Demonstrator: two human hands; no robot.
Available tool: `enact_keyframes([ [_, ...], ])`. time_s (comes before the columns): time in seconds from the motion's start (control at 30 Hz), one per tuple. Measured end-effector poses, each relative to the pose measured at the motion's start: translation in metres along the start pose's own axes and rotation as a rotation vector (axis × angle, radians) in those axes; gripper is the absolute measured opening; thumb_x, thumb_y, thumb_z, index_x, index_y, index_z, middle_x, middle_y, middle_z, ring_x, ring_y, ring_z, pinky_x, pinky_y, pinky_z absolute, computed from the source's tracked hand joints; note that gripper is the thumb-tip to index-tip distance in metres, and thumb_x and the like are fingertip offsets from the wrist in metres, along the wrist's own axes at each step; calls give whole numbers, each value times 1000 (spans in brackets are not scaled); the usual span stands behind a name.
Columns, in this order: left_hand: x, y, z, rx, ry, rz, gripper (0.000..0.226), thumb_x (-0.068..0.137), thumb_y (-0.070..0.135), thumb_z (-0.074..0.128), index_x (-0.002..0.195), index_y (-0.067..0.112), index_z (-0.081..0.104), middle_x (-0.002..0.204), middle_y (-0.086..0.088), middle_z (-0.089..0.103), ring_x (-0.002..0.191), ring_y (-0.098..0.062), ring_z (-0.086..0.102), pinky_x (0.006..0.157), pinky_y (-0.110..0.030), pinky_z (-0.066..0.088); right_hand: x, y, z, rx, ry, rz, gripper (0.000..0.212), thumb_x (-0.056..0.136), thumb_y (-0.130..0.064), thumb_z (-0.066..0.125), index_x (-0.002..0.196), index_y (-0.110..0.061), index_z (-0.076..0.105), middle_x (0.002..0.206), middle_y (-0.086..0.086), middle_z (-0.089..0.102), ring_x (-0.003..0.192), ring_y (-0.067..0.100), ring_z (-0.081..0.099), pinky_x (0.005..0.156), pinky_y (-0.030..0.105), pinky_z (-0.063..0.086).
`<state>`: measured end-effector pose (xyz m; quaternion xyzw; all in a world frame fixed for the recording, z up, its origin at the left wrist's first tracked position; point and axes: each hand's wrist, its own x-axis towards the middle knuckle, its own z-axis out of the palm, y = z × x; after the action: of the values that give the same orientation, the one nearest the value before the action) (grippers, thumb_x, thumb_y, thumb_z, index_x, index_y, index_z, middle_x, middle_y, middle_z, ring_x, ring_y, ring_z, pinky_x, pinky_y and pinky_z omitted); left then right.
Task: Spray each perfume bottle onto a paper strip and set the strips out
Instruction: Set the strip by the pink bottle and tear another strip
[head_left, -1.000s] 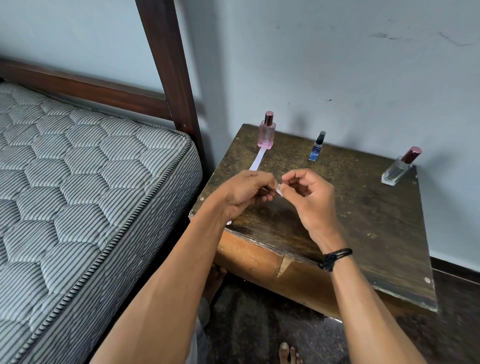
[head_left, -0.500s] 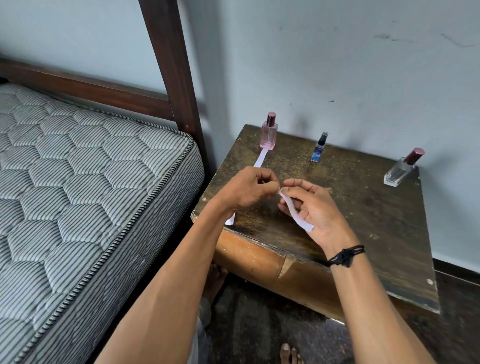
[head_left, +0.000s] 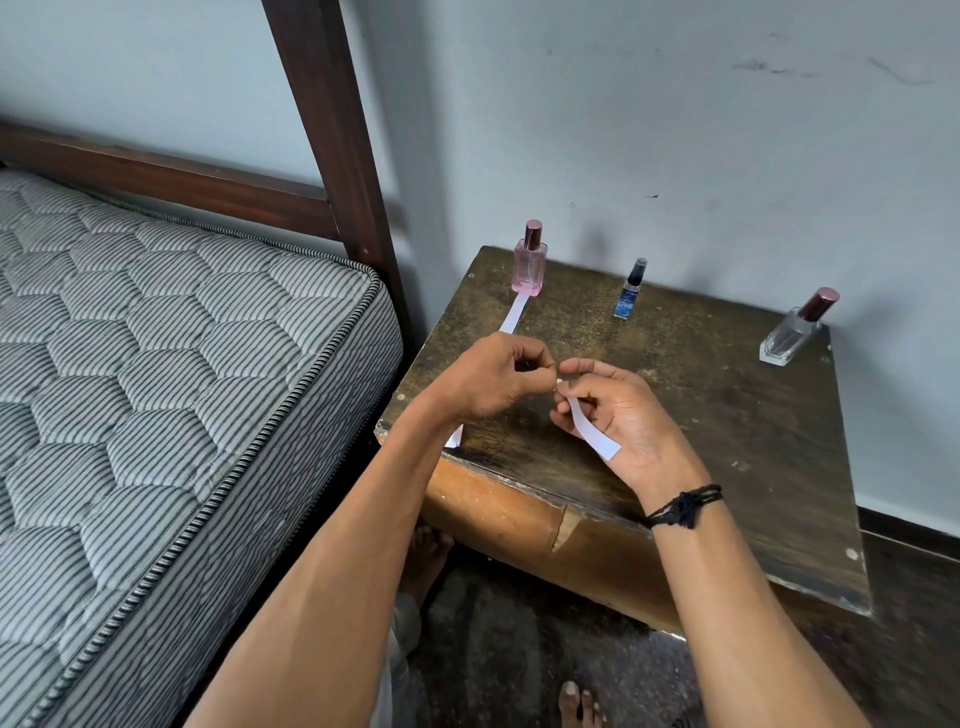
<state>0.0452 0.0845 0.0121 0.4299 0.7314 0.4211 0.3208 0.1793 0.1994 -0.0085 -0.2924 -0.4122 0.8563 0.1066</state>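
Three perfume bottles stand along the back of a dark wooden table: a pink bottle at the left, a small blue bottle in the middle, a clear bottle with a maroon cap at the right. A white paper strip lies on the table in front of the pink bottle and runs under my left forearm. My left hand and my right hand meet above the table's front, both pinching the top end of a second white strip, which hangs across my right palm.
A striped mattress on a dark wooden bed frame stands close to the table's left side. A pale wall runs behind. My bare feet rest on the dark floor below the table's front edge.
The second strip has been drawn out from between my fingers and now hangs across my right palm. My hands have stayed together over the table's front.
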Motion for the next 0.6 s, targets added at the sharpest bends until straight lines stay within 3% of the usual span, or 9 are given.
enact_keyframes([
  [0.1,0,1,0,105,-12,34,26,88,10,70,67,22,62,60,14,55,60,-2,47,62,-22,39,-1,0,2,13,2,50,23,81,16,63,87,-6,68,65,11,65,54,16,61,57,31,60],
  [0.2,-1,0,0,135,-8,36,24,88,16,73,67,20,62,57,14,51,58,-2,43,61,-24,36,-1,0,3,9,18,59,24,81,16,61,85,-7,67,63,11,64,53,16,62,55,31,60],
  [0.37,-1,0,-2,121,16,50,23,86,13,72,66,19,62,61,9,54,59,-7,44,62,-30,37,0,4,5,80,29,58,29,61,8,71,85,-8,65,64,11,65,53,17,62,57,33,61],
  [0.6,0,-2,-2,114,72,70,16,83,13,74,71,10,65,62,7,55,59,-8,44,60,-28,39,1,6,5,137,55,65,30,62,7,72,86,-10,65,68,10,67,54,16,64,61,34,63],
])
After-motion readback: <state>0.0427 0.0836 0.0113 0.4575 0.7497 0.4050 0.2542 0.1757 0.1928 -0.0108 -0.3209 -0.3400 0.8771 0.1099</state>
